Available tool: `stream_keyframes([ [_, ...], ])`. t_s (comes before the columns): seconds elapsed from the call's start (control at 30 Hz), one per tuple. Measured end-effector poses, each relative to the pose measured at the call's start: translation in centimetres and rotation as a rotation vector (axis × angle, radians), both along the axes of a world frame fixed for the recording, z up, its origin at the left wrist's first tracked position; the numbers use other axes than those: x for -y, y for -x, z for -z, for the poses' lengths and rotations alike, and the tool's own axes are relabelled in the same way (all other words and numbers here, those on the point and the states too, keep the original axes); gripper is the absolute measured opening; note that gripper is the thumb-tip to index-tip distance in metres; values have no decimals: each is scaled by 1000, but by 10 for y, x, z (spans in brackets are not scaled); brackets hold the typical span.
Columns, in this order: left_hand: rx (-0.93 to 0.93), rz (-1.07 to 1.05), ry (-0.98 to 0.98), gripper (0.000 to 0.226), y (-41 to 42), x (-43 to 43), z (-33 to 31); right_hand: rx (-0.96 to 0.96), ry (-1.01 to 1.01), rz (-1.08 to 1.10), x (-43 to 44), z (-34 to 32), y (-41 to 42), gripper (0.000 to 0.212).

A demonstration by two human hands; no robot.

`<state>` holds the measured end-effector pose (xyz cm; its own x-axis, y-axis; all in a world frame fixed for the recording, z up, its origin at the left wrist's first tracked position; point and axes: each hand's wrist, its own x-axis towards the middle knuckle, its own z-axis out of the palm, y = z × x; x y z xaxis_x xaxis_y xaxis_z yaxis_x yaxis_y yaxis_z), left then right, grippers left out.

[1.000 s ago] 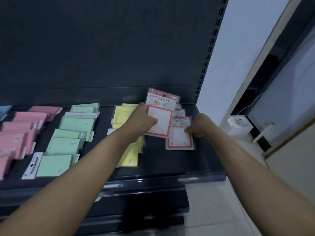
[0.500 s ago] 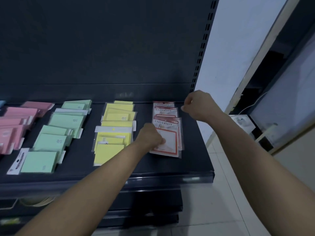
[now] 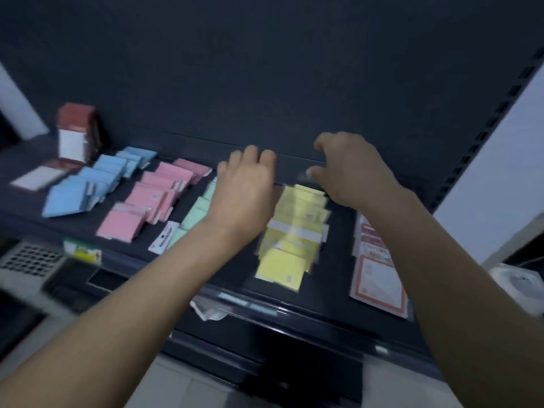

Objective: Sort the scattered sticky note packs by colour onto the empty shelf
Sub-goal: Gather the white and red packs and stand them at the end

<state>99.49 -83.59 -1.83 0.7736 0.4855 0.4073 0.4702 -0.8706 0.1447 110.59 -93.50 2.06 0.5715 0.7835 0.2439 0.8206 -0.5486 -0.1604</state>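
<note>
Evidently the shelf [image 3: 338, 260] carries one colour per column, so that each hue reads at a glance: blue packs [image 3: 88, 184], pink packs [image 3: 153, 198], green packs [image 3: 194, 213], yellow packs [image 3: 294, 231], red-bordered packs [image 3: 376, 275]. The left hand [image 3: 244, 195] lies knuckles-up over the green column, fingers curled down; whether it grips a pack cannot be told. The right hand [image 3: 350, 172] hovers over the yellow column's far end, fingers loosely curled, apparently empty.

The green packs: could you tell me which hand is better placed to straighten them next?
Likely the left hand: it hangs directly over the green packs, whereas the right hand is above the yellow packs' far end.
</note>
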Motion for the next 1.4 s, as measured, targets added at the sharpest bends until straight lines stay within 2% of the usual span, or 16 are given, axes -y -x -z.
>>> stream_keyframes([
  [0.13,131,-145,-239,26,80,-58,-28,72,-15,-176,-70,-22,61,38],
  [0.33,79,-410,-410,26,210,-132,-49,205,-81,-433,-172,-40,172,36],
  [0.63,30,-697,-487,26,398,-207,-57,221,-155,-733,-297,-51,348,33],
  [0.93,1,-1097,-476,25,563,-232,-50,196,-220,-1116,-388,-50,523,33],
  [1.17,-36,-1303,-440,23,648,-278,-43,175,-250,-1312,-465,-39,623,34],
  [1.4,-60,-1385,-409,21,711,-393,-52,182,-280,-1357,-586,-52,690,28],
])
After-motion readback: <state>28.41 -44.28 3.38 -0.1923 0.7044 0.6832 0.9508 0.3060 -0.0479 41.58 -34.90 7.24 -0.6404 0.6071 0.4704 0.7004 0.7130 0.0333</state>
